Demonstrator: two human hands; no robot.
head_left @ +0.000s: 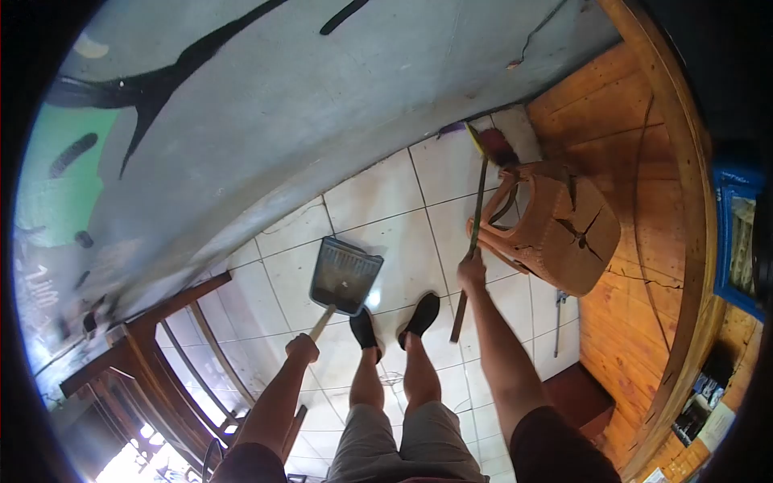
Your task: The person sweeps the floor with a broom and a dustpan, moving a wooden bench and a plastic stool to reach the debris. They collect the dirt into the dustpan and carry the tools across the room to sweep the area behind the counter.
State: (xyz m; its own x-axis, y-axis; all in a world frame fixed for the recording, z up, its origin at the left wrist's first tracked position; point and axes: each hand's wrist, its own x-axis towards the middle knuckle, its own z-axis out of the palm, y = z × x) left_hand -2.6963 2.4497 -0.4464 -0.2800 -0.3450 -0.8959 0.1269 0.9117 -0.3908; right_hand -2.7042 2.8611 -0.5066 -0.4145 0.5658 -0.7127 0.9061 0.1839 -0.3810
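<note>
My left hand is closed round the pale handle of a dark dustpan, whose pan rests on or just over the white tiles, in front of my feet. Small bits lie in the pan. My right hand grips the long handle of a broom. The broom's yellow and purple head is by the foot of the wall, near the corner, with its bristles partly hidden. A brown plastic chair with dark marks stands just right of the broom handle.
A grey painted wall runs along the far side. Wooden panelling and a counter edge close off the right. Dark wooden furniture stands at the left. A reddish-brown box sits on the floor beside my right arm.
</note>
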